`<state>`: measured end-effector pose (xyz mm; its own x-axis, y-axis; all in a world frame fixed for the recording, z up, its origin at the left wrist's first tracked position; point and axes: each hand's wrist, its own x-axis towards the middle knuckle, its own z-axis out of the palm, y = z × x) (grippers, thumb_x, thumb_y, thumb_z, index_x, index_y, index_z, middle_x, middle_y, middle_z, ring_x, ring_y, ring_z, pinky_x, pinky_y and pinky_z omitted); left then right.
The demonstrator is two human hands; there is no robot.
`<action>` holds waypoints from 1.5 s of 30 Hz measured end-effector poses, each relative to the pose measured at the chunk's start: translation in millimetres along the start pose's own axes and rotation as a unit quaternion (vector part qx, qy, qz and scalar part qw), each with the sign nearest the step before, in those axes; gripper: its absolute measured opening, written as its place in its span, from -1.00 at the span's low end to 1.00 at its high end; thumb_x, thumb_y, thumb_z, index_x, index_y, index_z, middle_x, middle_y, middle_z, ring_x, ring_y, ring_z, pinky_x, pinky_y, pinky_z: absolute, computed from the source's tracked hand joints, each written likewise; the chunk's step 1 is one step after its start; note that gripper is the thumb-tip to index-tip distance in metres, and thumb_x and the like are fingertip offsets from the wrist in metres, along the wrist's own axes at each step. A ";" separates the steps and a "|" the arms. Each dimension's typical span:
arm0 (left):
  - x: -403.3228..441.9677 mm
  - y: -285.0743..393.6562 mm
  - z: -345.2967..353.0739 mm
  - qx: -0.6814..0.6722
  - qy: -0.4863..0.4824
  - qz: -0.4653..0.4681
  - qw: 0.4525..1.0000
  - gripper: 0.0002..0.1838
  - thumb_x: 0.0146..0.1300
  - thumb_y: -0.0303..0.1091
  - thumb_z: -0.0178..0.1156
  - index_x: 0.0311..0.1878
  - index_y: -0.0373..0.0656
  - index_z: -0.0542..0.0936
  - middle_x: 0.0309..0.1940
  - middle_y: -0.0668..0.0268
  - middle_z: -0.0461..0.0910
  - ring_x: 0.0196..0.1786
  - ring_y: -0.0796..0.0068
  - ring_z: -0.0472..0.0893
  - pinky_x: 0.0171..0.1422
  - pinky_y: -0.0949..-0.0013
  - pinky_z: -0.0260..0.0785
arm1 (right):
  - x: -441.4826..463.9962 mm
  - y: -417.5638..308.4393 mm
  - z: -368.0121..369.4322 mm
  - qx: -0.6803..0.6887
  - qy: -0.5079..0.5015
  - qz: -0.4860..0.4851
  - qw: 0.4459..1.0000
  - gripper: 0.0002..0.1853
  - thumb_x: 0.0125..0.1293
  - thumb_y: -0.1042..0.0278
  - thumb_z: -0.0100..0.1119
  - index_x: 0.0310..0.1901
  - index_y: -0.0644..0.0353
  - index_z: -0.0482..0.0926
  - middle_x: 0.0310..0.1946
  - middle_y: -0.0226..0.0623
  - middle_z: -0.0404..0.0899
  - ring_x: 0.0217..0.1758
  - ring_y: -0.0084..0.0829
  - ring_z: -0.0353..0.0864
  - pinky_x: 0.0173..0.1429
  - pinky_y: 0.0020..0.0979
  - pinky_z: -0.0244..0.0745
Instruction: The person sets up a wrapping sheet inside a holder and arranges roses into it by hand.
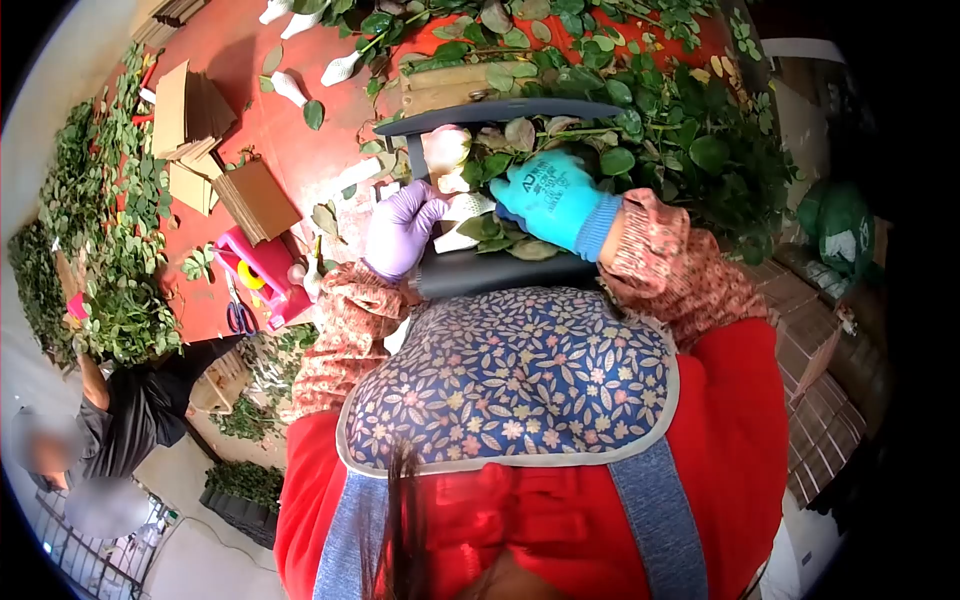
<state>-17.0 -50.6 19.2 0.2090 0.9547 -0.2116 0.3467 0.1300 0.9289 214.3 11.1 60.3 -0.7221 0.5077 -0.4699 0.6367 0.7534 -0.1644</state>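
Note:
My left hand, in a thin purple glove, is closed in a pinch at the tip of a rose bud in white mesh netting. My right hand, in a cyan work glove, is closed at the stem end of that bud; its fingertips are partly hidden. Rose leaves hang beneath the bud. Just beyond my hands lies a pale pink rose on a black-framed stand. Another white piece shows below the netted bud, its kind unclear.
Leafy rose stems are heaped at the right and back. Left on the red table are netted buds, cardboard pieces, a pink tape dispenser and scissors. Another person is at the far left beside more greenery.

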 end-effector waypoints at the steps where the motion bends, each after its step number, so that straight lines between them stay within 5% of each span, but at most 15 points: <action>1: -2.4 1.2 4.7 0.024 0.023 0.018 0.999 -0.87 0.38 -0.39 0.27 -0.22 -0.26 0.62 -0.50 0.24 0.59 -0.42 0.50 0.53 -0.25 0.39 0.43 | 0.6 0.8 1.9 -0.023 -0.012 -0.008 1.000 -0.81 0.27 0.27 0.11 -0.14 0.07 0.60 -0.40 -0.29 0.63 -0.33 -0.19 0.70 -0.40 -0.04 0.52; 7: -33.8 -18.9 -14.9 0.066 0.131 -0.023 0.989 -0.89 0.41 -0.39 0.21 -0.23 -0.22 0.61 -0.51 0.27 0.59 -0.43 0.42 0.56 -0.29 0.33 0.43 | 3.2 -7.5 9.3 -0.056 0.052 0.011 0.997 -0.91 0.15 0.44 0.16 -0.39 0.19 0.66 -0.53 -0.19 0.61 -0.44 -0.12 0.70 -0.44 -0.07 0.56; 10: -71.1 -41.8 -75.5 0.042 0.264 -0.147 0.952 -0.89 0.36 -0.43 0.25 -0.30 -0.24 0.59 -0.61 0.34 0.45 -0.50 0.51 0.47 -0.40 0.36 0.34 | 5.2 5.8 18.1 -0.019 0.056 -0.017 0.998 -0.91 0.16 0.42 0.16 -0.36 0.17 0.65 -0.49 -0.18 0.63 -0.40 -0.12 0.71 -0.40 -0.08 0.57; 15: -218.1 -87.7 -82.4 0.119 0.025 -0.248 0.961 -0.93 0.27 -0.43 0.32 -0.30 -0.21 0.66 -0.48 0.28 0.64 -0.44 0.49 0.54 -0.24 0.40 0.46 | 1.5 12.9 6.9 0.029 0.050 -0.052 0.997 -0.90 0.25 0.30 0.16 -0.23 0.06 0.58 -0.40 -0.27 0.62 -0.33 -0.19 0.67 -0.30 -0.12 0.52; 20: -328.4 -198.2 -73.8 0.328 -0.165 -0.461 0.808 -0.29 0.08 0.02 0.46 0.31 0.05 0.51 0.16 0.12 0.62 0.19 0.03 0.62 0.23 0.00 0.47 | -26.3 1.7 -41.6 0.108 0.161 -0.085 0.977 -0.78 0.22 0.23 0.20 -0.12 0.03 0.60 -0.36 -0.28 0.63 -0.33 -0.15 0.66 -0.27 -0.14 0.53; 21: -321.0 -198.2 -67.3 0.365 -0.210 -0.462 0.780 -0.35 0.09 0.04 0.44 0.25 0.04 0.57 0.14 0.08 0.63 0.18 0.01 0.63 0.20 0.01 0.50 | -25.2 -2.6 -44.8 0.133 0.168 -0.107 0.971 -0.75 0.21 0.20 0.22 -0.10 0.02 0.59 -0.35 -0.28 0.63 -0.32 -0.16 0.66 -0.27 -0.14 0.52; 23: -264.5 -168.5 -61.5 0.406 -0.351 -0.448 0.715 -0.49 0.13 0.06 0.38 0.10 0.01 0.68 0.09 0.03 0.66 0.13 0.00 0.66 0.11 0.03 0.55 | -17.9 -2.4 -29.8 0.161 0.253 -0.167 0.939 -0.76 0.18 0.19 0.25 -0.14 0.03 0.60 -0.38 -0.27 0.65 -0.36 -0.14 0.66 -0.31 -0.10 0.51; 25: -207.0 -160.3 -58.6 0.452 -0.225 -0.420 0.754 -0.64 0.20 0.04 0.31 -0.11 -0.02 0.73 -0.11 0.13 0.72 -0.05 0.10 0.72 -0.09 0.07 0.58 | -15.0 4.3 -29.7 0.141 0.060 -0.131 0.979 -0.80 0.29 0.22 0.27 -0.10 0.04 0.69 -0.41 -0.19 0.67 -0.42 -0.11 0.65 -0.35 -0.09 0.49; 27: -132.5 -65.9 -62.8 0.388 -0.042 -0.155 0.907 -0.64 0.26 -0.10 0.28 -0.52 -0.18 0.61 -0.48 0.07 0.58 -0.48 0.00 0.59 -0.39 0.08 0.41 | -12.6 4.2 -17.5 0.120 0.084 -0.115 0.983 -0.81 0.30 0.22 0.25 -0.13 0.07 0.68 -0.41 -0.14 0.66 -0.42 -0.05 0.64 -0.34 -0.06 0.50; 31: -44.8 1.6 -42.7 0.064 -0.024 0.083 0.994 -0.86 0.24 -0.38 0.35 -0.31 -0.22 0.60 -0.47 0.20 0.52 -0.44 0.20 0.50 -0.27 0.21 0.39 | -5.7 -10.0 -20.6 0.049 -0.031 -0.067 0.996 -0.77 0.34 0.15 0.19 -0.09 0.04 0.69 -0.37 -0.13 0.68 -0.38 -0.03 0.66 -0.29 -0.05 0.52; 33: -26.9 10.9 -40.0 0.050 -0.108 -0.091 0.989 -0.69 0.24 -0.15 0.37 -0.15 -0.18 0.60 -0.41 0.11 0.63 -0.28 0.03 0.65 -0.13 0.15 0.48 | 0.4 -7.1 5.8 0.147 0.118 -0.101 0.977 -0.79 0.31 0.12 0.15 -0.29 0.06 0.64 -0.50 -0.19 0.64 -0.47 -0.05 0.64 -0.36 -0.01 0.50; 35: -20.5 16.3 -34.0 0.182 -0.124 -0.057 0.974 -0.66 0.23 -0.10 0.40 -0.19 -0.17 0.58 -0.42 0.17 0.65 -0.34 0.15 0.65 -0.15 0.20 0.47 | 2.6 -7.0 3.7 0.111 0.091 -0.106 0.984 -0.74 0.31 0.08 0.17 -0.36 0.08 0.64 -0.49 -0.16 0.64 -0.45 -0.05 0.64 -0.35 -0.03 0.52; 41: -20.6 -11.6 -18.2 0.005 -0.107 0.031 0.994 -0.83 0.26 -0.41 0.33 -0.30 -0.21 0.51 -0.44 0.16 0.61 -0.30 0.11 0.65 -0.16 0.20 0.47 | 10.3 -6.5 1.0 0.125 0.004 -0.101 0.987 -0.68 0.31 0.06 0.18 -0.45 0.12 0.64 -0.53 -0.14 0.63 -0.48 -0.04 0.63 -0.37 -0.04 0.51; 43: -26.1 -28.4 -24.9 0.017 -0.032 0.140 0.989 -0.90 0.24 -0.44 0.28 -0.29 -0.20 0.53 -0.46 0.14 0.58 -0.31 0.08 0.63 -0.20 0.19 0.46 | 8.4 -6.4 6.7 0.092 0.040 -0.135 0.986 -0.76 0.33 0.14 0.21 -0.42 0.10 0.62 -0.59 -0.17 0.57 -0.51 -0.05 0.59 -0.40 -0.08 0.48; 45: -44.2 -35.1 -63.8 0.198 0.085 0.085 0.973 -0.90 0.26 -0.37 0.23 -0.29 -0.19 0.55 -0.48 0.09 0.55 -0.35 -0.01 0.61 -0.28 0.12 0.45 | 2.1 -9.7 9.2 0.087 0.063 -0.137 0.985 -0.75 0.32 0.13 0.21 -0.42 0.10 0.62 -0.56 -0.14 0.59 -0.49 -0.05 0.60 -0.39 -0.06 0.49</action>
<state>-96.8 -80.3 15.3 0.1521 0.9882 0.0195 0.6526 -0.1152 0.7489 209.1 1.0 52.9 -0.8944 0.3508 -0.2776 0.4415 0.7923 -0.4211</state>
